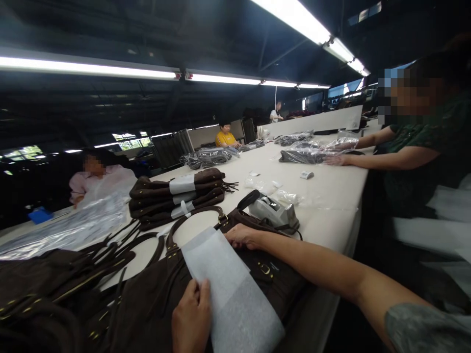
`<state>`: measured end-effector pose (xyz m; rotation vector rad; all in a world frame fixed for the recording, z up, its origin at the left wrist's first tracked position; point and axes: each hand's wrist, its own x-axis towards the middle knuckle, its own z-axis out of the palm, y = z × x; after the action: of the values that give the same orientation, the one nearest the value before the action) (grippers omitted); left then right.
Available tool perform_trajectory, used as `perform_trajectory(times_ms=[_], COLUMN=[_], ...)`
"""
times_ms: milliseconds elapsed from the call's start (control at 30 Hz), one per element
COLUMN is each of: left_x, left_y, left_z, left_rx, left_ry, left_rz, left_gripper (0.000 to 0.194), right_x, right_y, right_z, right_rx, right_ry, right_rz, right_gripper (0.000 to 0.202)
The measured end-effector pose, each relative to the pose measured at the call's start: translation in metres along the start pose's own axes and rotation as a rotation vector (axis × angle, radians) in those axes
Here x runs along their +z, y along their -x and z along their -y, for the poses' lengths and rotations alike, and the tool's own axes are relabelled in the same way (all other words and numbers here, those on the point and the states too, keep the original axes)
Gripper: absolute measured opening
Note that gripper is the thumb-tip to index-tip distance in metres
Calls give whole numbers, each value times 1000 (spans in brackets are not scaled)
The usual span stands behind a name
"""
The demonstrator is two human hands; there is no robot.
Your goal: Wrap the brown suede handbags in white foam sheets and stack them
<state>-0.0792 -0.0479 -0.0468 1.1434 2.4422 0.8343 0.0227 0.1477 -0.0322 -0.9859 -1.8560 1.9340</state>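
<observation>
A dark brown handbag (147, 299) with gold-coloured fittings lies flat on the table in front of me. Across it slants a folded strip of white tissue paper (239, 294). My left hand (193, 314) pinches the paper's left edge between thumb and fingers. Beyond the paper's upper right edge, my right hand (241, 236) is closed against the bag, close to the base of its curved handle (195, 213). What lies inside those fingers is hidden. Just past my right hand stands a grey tape dispenser (274, 208).
Stacked brown bags with paper bands (178, 196) sit ahead; more brown bags (33, 294) lie left. Clear plastic sheeting (84, 225) covers the table's left side. At right, a co-worker's hands (338, 159) touch a plastic-wrapped bag (303, 154). Other people work farther back.
</observation>
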Motion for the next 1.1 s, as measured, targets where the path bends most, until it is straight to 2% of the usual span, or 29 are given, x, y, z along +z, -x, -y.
perform_trajectory(times_ms=[167, 300, 433, 500, 567, 733, 967, 1033, 1100], left_x=[-2, -5, -11, -13, -12, -4, -1, -1, -1], left_y=[0, 0, 8, 12, 12, 4, -3, -4, -5], left_z=[-2, -3, -5, -5, -3, 4, 4, 1, -1], left_rx=[-9, -23, -25, -25, -37, -43, -51, -46, -41], left_ry=[-39, -28, 94, 122, 146, 243, 162, 135, 112], left_rz=[2, -12, -119, -199, -231, -132, -131, -128, -128], left_gripper=[35, 37, 43, 45, 47, 52, 51, 48, 45], right_x=[6, 10, 16, 18, 19, 16, 12, 9, 5], right_y=[0, 8, 21, 29, 34, 35, 36, 42, 50], right_z=[0, -3, -7, -10, -11, -14, -13, -6, 4], right_rx=[-24, -31, -38, -47, -55, -60, -40, -38, -71], right_ry=[-63, -18, 81, 121, 148, 194, 303, 371, 452], right_rz=[-11, -49, -79, -89, -99, -65, -8, -22, -108], right_gripper=[39, 27, 16, 14, 14, 17, 21, 22, 16])
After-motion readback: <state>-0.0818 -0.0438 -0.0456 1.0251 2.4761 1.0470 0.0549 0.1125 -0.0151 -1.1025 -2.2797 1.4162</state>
